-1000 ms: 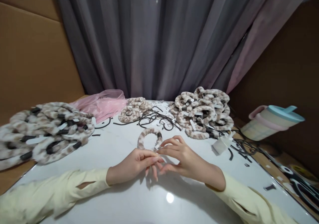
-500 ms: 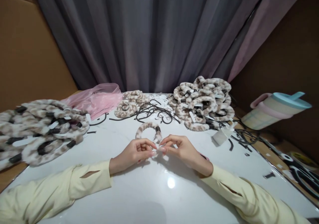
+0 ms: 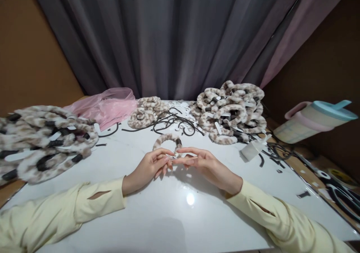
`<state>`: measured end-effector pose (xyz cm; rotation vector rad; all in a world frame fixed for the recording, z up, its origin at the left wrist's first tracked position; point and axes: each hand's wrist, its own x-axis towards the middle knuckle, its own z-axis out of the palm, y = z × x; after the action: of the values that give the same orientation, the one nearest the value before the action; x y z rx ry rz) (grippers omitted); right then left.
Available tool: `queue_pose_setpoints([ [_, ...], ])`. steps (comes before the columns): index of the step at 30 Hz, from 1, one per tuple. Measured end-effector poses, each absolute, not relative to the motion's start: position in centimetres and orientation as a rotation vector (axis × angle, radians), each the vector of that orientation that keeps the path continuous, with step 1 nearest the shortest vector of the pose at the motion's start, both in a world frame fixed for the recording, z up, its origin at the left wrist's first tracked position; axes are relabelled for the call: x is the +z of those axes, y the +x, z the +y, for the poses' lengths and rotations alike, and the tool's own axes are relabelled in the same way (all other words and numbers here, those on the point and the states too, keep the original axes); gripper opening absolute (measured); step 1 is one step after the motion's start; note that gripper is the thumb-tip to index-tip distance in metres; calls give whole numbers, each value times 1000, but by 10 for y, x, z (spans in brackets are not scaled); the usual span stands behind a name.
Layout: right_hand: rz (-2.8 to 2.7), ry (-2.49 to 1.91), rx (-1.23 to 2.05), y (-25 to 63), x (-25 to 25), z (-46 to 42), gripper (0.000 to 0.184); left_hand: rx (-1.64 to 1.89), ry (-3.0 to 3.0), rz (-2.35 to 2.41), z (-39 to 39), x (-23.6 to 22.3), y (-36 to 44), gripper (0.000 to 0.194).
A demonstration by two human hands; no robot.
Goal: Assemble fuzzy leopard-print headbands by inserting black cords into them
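A furry white-and-brown spotted ring (image 3: 165, 137) with a dark band lies on the table in front of me. My left hand (image 3: 150, 167) reaches its near end, fingers bent together; what they pinch is hidden. From the other side my right hand (image 3: 206, 165) meets it, its fingers stretched out and apart around a small white piece (image 3: 176, 155) at the ring's end. The fingertips of both hands nearly touch, so that end of the ring is partly covered.
Similar furry rings are heaped at left (image 3: 56, 123) and right (image 3: 233, 108). Dark cords (image 3: 165, 122) and a pink plastic bag (image 3: 112, 105) lie behind. A white squeeze bottle (image 3: 251, 149), a lidded tumbler (image 3: 306, 123) and scissors (image 3: 341, 198) are at right.
My right fingers have gone from a pinch to stretched out and spread. My left fingers have shifted slightly at the ring's near end. The view has tilted a little.
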<state>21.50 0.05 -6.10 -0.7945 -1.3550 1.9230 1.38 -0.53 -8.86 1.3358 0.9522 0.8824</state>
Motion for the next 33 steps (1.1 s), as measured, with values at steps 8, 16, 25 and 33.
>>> queue_pose_setpoints([
  [8, -1335, -902, 1884, 214, -65, -1, 36, 820, 1331, 918, -4, -91, 13, 25],
  [16, -1346, -983, 1793, 213, -71, -1, 23, 885, 1584, 1149, -6, -89, 12, 21],
  [25, -2462, -1228, 486, 266, -19, 13, 27, 630, 2491, 1273, -8, -101, 9, 30],
  [33, -2924, -1955, -13, 272, -40, -3, 18, 484, 2575, 1290, -7, -97, 12, 22],
])
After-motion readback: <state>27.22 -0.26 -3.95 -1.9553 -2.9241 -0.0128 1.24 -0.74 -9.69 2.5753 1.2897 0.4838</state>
